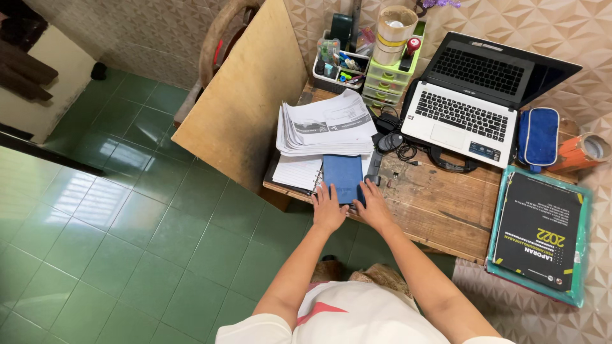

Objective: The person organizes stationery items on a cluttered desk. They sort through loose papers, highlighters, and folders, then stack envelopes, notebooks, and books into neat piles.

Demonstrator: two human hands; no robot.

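Both forearms reached forward from the bottom edge over green floor tiles [127,242]. Left hand [327,208] lay flat, fingers spread, at the near edge of the wooden worktop [440,210], fingertips on the lower left corner of a small dark blue notebook [343,177]. Right hand [373,205] likewise open and flat, fingers resting on the notebook's lower right corner; neither hand closed around anything. The notebook lay closed on top of an open ring binder of lined pages [296,172], near the worktop's front edge. Just behind it sat a thick stack of printed papers [325,124]. To the right, tangled black cables [401,148], then an open white laptop [472,105] and a blue pouch [539,135]. A dark-covered report [539,232] lay in a teal tray [583,255] at far right. At the back, a desk organiser with pens [338,64] and a light green drawer unit [386,79]. A plywood board [245,102] leaned at the left.
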